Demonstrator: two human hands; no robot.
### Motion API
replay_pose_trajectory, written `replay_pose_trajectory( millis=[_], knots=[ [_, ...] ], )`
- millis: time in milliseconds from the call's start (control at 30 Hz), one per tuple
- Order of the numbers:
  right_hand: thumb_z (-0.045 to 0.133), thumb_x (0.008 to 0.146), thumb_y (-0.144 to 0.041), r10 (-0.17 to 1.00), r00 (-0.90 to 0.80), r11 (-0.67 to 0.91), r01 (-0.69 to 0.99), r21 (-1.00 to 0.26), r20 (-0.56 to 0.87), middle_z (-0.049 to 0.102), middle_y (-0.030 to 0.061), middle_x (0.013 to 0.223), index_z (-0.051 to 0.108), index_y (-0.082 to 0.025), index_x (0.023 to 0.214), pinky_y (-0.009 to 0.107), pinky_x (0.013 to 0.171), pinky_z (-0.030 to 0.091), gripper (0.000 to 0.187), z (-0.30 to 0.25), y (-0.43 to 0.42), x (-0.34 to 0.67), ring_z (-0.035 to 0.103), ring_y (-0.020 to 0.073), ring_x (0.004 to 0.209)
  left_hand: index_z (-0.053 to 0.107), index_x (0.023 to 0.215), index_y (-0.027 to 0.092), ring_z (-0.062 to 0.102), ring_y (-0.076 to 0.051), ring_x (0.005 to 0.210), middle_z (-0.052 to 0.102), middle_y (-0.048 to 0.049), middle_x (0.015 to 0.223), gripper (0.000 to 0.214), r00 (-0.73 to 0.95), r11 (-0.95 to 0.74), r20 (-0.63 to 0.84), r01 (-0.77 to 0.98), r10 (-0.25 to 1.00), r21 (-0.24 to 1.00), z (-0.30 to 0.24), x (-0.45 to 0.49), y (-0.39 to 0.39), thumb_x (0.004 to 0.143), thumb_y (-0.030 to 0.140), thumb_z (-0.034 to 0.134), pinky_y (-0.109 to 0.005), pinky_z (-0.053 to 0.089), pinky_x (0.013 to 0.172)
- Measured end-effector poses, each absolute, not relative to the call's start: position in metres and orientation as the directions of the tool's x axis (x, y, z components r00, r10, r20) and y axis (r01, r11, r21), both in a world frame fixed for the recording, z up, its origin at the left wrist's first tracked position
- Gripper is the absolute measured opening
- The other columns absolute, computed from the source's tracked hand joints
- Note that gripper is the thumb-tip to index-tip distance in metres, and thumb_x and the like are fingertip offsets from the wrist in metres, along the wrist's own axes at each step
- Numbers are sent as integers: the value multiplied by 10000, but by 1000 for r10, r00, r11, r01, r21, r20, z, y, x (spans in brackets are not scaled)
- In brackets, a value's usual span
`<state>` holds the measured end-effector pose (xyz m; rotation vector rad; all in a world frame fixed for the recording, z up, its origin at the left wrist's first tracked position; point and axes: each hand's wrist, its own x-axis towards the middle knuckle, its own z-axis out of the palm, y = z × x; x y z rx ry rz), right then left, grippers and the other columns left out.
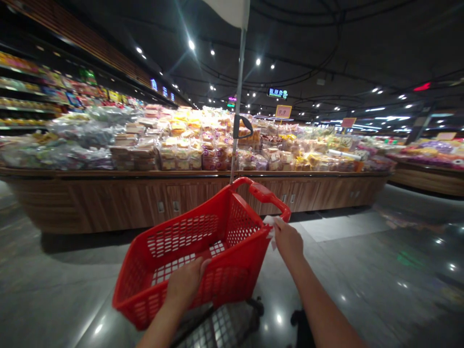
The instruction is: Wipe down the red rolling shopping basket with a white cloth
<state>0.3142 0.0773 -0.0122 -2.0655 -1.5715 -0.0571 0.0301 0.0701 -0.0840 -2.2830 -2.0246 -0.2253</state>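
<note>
A red plastic shopping cart (pixel 237 275) stands in front of me, its basket bare inside where I can see it. My left hand (pixel 186 282) grips the near side rim of the basket, with its fingers curled over the edge. At the cart's handle end, my right hand (pixel 288 240) is closed on a crumpled white tissue (pixel 270 221), which presses against the corner just below the red handle (pixel 266 193). Part of the tissue hangs below my fingers.
Behind the cart runs a long wood-panelled display counter (pixel 119 200) heaped with packaged food. A thin metal pole (pixel 239 82) rises by the handle, with a black loop on it. Stocked shelves (pixel 25 96) line the left; another display (pixel 431 169) stands right. The grey floor is shiny.
</note>
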Motion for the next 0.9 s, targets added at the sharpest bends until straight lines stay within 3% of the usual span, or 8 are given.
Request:
replay_pose_trajectory(
  millis=[133,267,500,633,733,833,900],
  knots=[
    [341,904,-233,894,186,-54,948,-313,408,514,30,1314,495,-295,1269,288,795,479,401,-27,72,298,573,196,1080,588,951,229,661,-245,796,702,-72,864,496,125,-133,168,990,978,39,-86,28,70,925,451,144,-330,450,643],
    [378,894,-215,915,29,87,960,-267,402,517,-5,1315,501,-314,1264,247,846,458,402,-34,63,286,536,159,1128,594,925,238,656,-237,825,702,-57,891,488,135,-146,169,988,976,49,-86,19,70,925,449,154,-322,447,656],
    [357,914,-357,856,300,-116,905,-409,422,668,29,1073,569,-313,1183,316,716,488,346,-10,72,333,646,216,896,605,943,254,652,-221,830,702,-49,881,471,124,-138,169,988,978,70,-79,6,65,923,445,174,-307,437,675],
    [388,904,-265,842,160,80,907,-413,515,589,30,1222,544,-291,1226,310,822,483,358,-32,69,316,590,198,1045,611,903,209,650,-247,798,695,-88,866,511,106,-122,177,989,979,82,-72,12,66,921,436,154,-339,442,665],
    [400,896,-213,838,18,245,880,-406,546,588,42,1216,547,-260,1234,296,901,460,372,-49,63,291,544,182,1115,597,872,173,635,-235,838,675,-113,897,501,140,-162,210,983,968,89,-62,35,72,917,450,182,-337,438,722],
    [402,890,-188,812,-51,365,822,-437,582,618,54,1152,548,-236,1240,287,932,447,382,-60,61,277,537,172,1117,571,938,205,611,-172,930,663,-68,969,462,249,-282,250,954,935,105,-52,73,81,924,456,184,-277,405,822],
    [392,890,-187,790,-64,422,778,-466,609,626,55,1134,537,-230,1250,287,934,448,390,-65,62,279,550,166,1099,563,949,223,631,-160,877,675,-48,921,482,286,-321,248,940,926,113,-50,96,87,923,480,156,-253,423,749]
  ],
)
